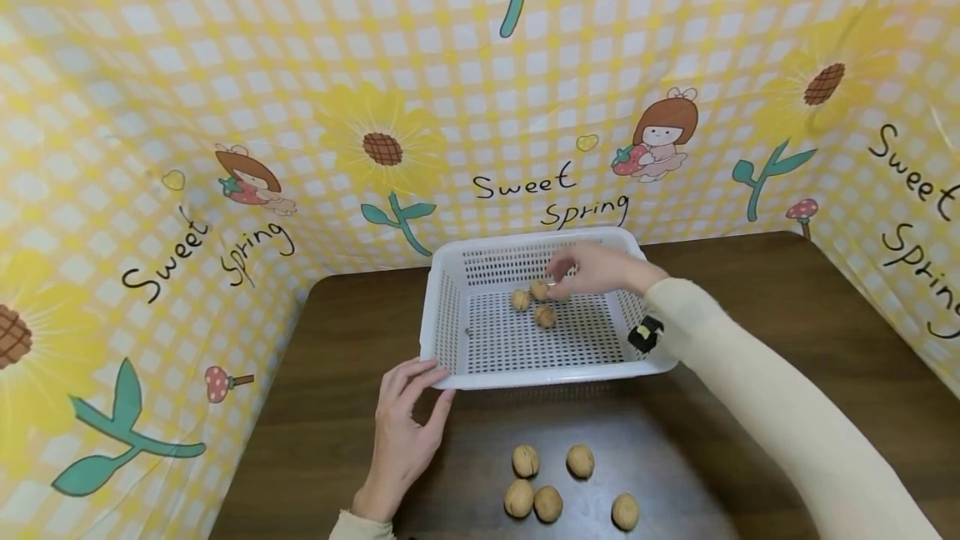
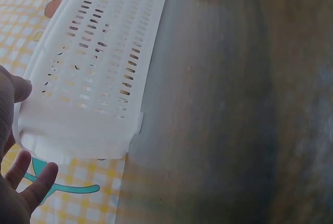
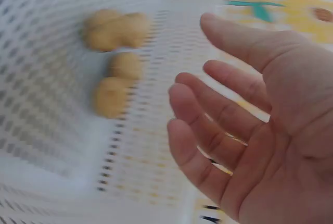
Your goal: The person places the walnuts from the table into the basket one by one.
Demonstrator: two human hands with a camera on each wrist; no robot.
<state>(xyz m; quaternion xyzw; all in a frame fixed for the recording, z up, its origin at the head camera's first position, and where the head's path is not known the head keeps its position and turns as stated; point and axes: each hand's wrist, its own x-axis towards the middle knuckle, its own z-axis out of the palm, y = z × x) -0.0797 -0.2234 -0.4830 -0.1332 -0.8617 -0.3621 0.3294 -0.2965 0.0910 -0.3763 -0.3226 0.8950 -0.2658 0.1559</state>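
A white plastic basket (image 1: 540, 379) is set on a dark wooden table (image 1: 330, 407), and its near left corner is held by the left hand (image 1: 405, 427): the rim is pinched lightly between thumb and forefinger, while the lower fingers (seen best from the left wrist) are spread. The right hand (image 1: 596, 269) is held inside the basket, above its floor, with the fingers loosely bent and slightly spread, just beside the walnuts in the basket (image 1: 545, 317). Four of these are shown, close together, in the right wrist view (it is blurred); whether any is touched by the fingertips cannot be told. Five walnuts on the table (image 1: 548, 504) are scattered in front of the basket, three of them grouped closely. The table is backed by a yellow checked cloth (image 1: 465, 107), printed with sunflowers and "Sweet Spring".
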